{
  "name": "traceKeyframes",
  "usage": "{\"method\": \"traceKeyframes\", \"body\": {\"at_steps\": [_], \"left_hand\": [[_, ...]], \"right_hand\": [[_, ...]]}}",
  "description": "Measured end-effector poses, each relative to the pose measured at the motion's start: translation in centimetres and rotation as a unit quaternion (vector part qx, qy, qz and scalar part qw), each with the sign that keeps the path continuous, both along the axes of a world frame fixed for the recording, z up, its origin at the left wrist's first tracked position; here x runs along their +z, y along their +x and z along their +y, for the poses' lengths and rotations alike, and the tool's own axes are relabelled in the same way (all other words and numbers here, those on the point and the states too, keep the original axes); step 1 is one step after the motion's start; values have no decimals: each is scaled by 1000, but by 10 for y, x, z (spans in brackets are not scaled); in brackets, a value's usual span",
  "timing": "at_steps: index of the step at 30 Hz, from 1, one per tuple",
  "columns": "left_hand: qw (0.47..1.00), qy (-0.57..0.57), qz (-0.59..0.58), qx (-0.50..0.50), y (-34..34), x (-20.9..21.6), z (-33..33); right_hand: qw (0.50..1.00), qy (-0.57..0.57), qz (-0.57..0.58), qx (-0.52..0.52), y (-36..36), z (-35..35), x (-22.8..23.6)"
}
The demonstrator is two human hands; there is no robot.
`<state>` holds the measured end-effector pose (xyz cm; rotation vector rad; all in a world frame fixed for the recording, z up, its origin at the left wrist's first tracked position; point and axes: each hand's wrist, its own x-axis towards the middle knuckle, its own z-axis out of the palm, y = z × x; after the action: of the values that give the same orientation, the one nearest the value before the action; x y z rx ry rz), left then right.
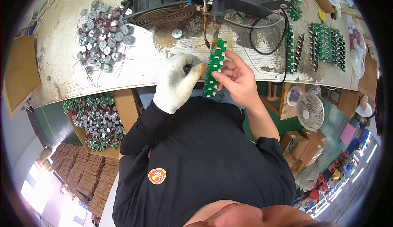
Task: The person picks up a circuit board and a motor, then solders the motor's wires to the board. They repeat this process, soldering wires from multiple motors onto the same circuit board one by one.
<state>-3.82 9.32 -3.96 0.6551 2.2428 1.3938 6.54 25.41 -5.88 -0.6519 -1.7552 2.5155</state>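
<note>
My bare right hand (pixel 237 77) grips a long green circuit board strip (pixel 213 69) by its right edge, between thumb and fingers. The strip stands nearly lengthwise, with small pale parts along it. Its far end is just under the tip of a soldering machine (pixel 216 26). On the strip's left side, my left hand (pixel 178 79), in a white glove with a stained fingertip, is closed in a pinch close to the board; what it pinches is too small to make out. Beyond it, a round silver motor (pixel 177 33) with thin wires lies on the table.
A heap of wired motors (pixel 104 37) covers the table's left. A black fan (pixel 159 12) stands behind my hands, and a black cable (pixel 262 51) loops at right. More board strips (pixel 325 43) lie far right. Below the left edge sits a carton of parts (pixel 98 122).
</note>
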Motion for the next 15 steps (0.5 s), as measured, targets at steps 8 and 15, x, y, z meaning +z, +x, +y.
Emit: {"method": "traceKeyframes", "body": {"at_steps": [8, 15], "left_hand": [[953, 79, -287, 51, -3, 6, 13], [946, 91, -304, 67, -7, 4, 15]], "right_hand": [[1000, 17, 14, 18, 3, 0, 5], [1000, 12, 17, -1, 2, -2, 6]]}}
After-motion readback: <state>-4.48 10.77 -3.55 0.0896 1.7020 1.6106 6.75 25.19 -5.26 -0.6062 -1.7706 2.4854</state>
